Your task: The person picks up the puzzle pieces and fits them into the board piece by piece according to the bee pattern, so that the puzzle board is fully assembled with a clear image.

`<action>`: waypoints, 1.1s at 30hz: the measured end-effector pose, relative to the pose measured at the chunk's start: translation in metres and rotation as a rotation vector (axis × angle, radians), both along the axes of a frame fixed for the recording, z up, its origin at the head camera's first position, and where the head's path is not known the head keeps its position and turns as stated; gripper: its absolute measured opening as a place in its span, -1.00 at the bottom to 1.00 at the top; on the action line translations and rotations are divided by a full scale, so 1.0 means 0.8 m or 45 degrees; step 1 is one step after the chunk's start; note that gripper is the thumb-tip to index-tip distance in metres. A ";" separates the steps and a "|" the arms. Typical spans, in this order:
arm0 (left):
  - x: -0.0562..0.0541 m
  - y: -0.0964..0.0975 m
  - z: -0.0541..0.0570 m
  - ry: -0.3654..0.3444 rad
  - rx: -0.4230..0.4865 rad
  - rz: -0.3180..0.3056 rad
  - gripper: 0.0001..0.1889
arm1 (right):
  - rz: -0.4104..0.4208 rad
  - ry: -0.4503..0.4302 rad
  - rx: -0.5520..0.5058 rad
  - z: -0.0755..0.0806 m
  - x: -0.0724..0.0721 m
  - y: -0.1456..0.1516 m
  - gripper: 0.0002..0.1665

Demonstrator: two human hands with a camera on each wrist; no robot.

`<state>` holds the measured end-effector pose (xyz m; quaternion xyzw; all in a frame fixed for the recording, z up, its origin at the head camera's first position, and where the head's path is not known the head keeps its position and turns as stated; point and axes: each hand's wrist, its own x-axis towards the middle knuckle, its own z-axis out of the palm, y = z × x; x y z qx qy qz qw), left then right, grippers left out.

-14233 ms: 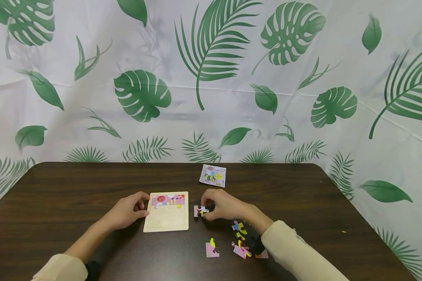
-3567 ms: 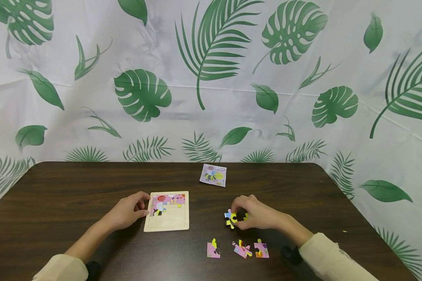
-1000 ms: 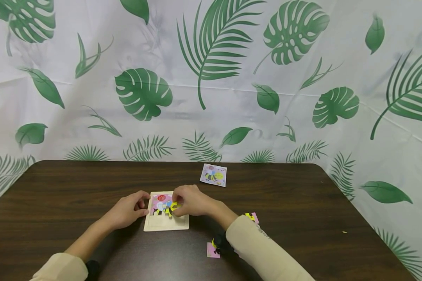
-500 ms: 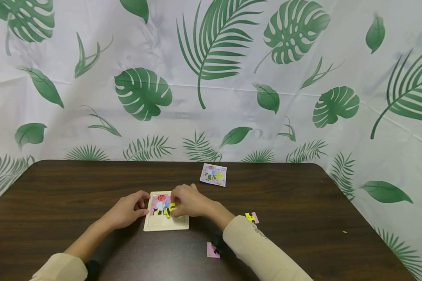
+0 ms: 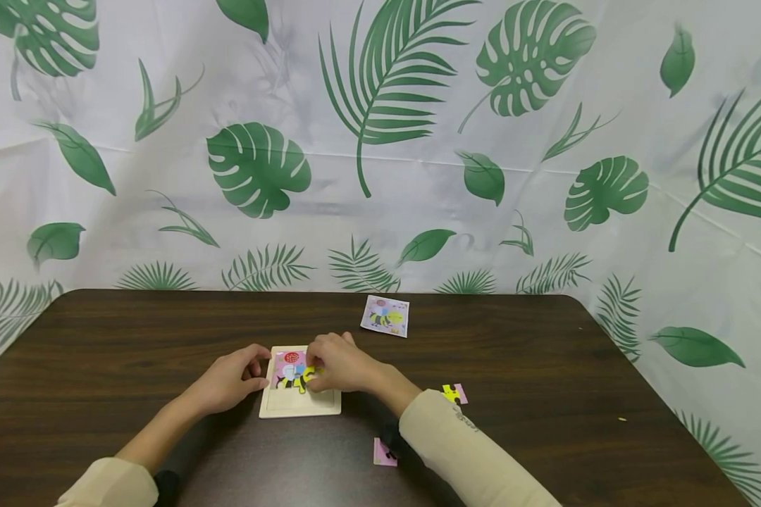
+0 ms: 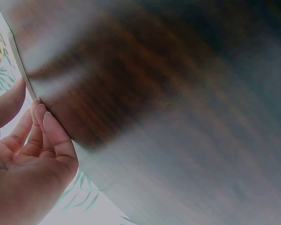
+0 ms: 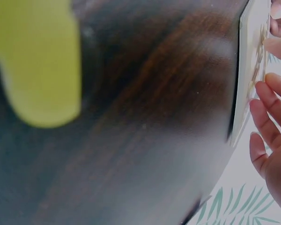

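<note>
A light wooden puzzle tray (image 5: pixel 299 404) lies left of centre, its upper part filled with pink bee-picture pieces. My left hand (image 5: pixel 231 378) rests fingertips and thumb against the tray's left edge; the left wrist view shows those fingers (image 6: pixel 56 133) right at the rim. Over the tray, my right hand (image 5: pixel 344 362) pinches a yellow-and-black jigsaw piece (image 5: pixel 304 381) beside the placed pieces. Its fingers and palm hide the tray's upper right. In the right wrist view, the right hand (image 7: pixel 276 122) has its fingertips at the tray's surface.
A yellow-and-pink piece (image 5: pixel 454 393) and a pink piece (image 5: pixel 383 453) lie near the right sleeve (image 5: pixel 469 447), which covers nearby table. A bee picture card (image 5: pixel 385 316) lies towards the back. A blurred yellow shape (image 7: pixel 42 84) looms in the right wrist view.
Earlier, my right hand put a piece into the tray, then took the yellow-and-black piece from the right and carried it over the tray. Lately it shifts slightly left; my left hand stays put.
</note>
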<state>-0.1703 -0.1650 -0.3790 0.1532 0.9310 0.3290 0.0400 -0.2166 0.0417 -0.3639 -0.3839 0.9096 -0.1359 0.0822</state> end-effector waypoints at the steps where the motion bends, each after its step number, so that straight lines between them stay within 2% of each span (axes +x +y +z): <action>1: 0.000 0.000 0.000 0.002 0.000 -0.001 -0.65 | 0.000 0.005 0.005 -0.001 0.000 0.000 -0.76; 10: 0.001 0.000 0.000 -0.001 0.001 -0.001 -0.65 | -0.006 0.044 0.032 -0.004 0.001 0.000 -0.77; 21: 0.000 -0.001 0.001 0.005 -0.008 -0.014 -0.65 | -0.005 0.016 0.038 -0.005 0.001 0.001 -0.65; 33: 0.000 -0.001 0.000 0.001 -0.005 -0.013 -0.65 | 0.021 0.014 0.049 -0.002 0.002 0.002 -0.62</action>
